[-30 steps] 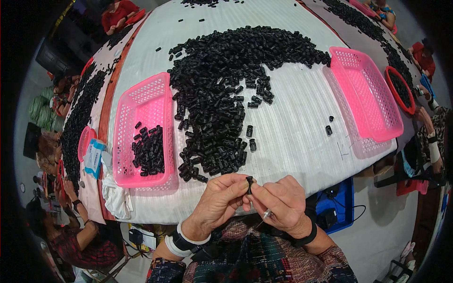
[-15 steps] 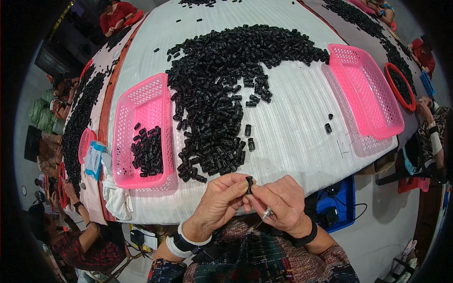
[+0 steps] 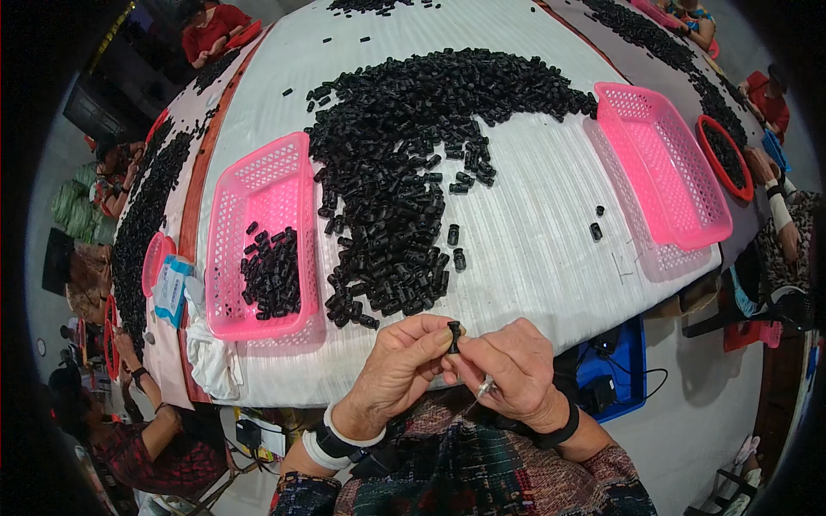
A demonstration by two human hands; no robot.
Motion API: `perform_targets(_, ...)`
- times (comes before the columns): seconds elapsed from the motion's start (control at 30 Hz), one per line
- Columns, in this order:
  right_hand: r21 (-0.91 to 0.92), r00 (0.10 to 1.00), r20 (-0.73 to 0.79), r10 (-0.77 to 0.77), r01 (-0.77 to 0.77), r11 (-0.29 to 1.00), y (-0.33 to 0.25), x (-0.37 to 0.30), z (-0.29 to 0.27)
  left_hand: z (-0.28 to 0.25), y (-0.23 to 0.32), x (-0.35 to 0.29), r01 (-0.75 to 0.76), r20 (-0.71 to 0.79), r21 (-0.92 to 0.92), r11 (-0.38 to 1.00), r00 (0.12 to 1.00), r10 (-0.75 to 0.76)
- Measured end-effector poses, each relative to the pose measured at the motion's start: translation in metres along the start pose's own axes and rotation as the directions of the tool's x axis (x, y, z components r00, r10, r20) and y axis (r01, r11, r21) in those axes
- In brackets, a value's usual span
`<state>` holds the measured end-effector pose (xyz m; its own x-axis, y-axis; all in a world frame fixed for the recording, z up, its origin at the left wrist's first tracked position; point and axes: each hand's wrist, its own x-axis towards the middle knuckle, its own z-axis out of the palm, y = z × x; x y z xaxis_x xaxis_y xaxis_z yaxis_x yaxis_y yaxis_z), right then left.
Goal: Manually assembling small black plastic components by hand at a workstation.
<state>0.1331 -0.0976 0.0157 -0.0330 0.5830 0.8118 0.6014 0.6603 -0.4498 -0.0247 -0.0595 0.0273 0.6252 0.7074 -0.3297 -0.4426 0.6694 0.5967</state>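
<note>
Your fingers (image 3: 437,346) are pinched together on a small black piece (image 3: 454,337), held upright just off the table's near edge. Your left hand (image 3: 387,365) grips it between thumb and forefinger, and the fingertips of your right hand (image 3: 516,370) close on its lower part. A shiny metal fitting (image 3: 487,387) with a thin rod juts from beneath your right fingers; it looks like a slim tool, though your curled hand covers most of it.

The piece is smooth, dark and narrow-waisted. Ahead of you, a heap of stubby black cylinders (image 3: 387,172) spreads over the pale, finely ribbed table cover (image 3: 525,232). A pink lattice-walled plastic basket (image 3: 225,258) on your left holds a batch of them, beside a crumpled white cloth (image 3: 215,365); a matching basket (image 3: 662,181) stands on your right.

Your fingers hide both ends of your grip, and the fisheye rim cuts off the people at the sides.

Compared with half a second ago, your pinch is unchanged, while a co-worker's hand (image 3: 761,165) at the far right has moved up alongside a red round tray (image 3: 707,142).
</note>
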Motion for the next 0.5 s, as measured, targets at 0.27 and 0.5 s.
perform_targets(0.27,0.046,0.998,0.066,0.009,-0.012,0.999,-0.006,0.000,0.000,0.000,0.001,-0.007,-0.016,-0.002,0.034,0.999,1.000,0.016)
perform_targets(0.5,0.350,0.882,0.304,0.359,-0.454,0.819,-0.011,0.012,-0.012,-0.004,0.005,-0.012,0.001,0.006,0.022,1.000,1.000,-0.001)
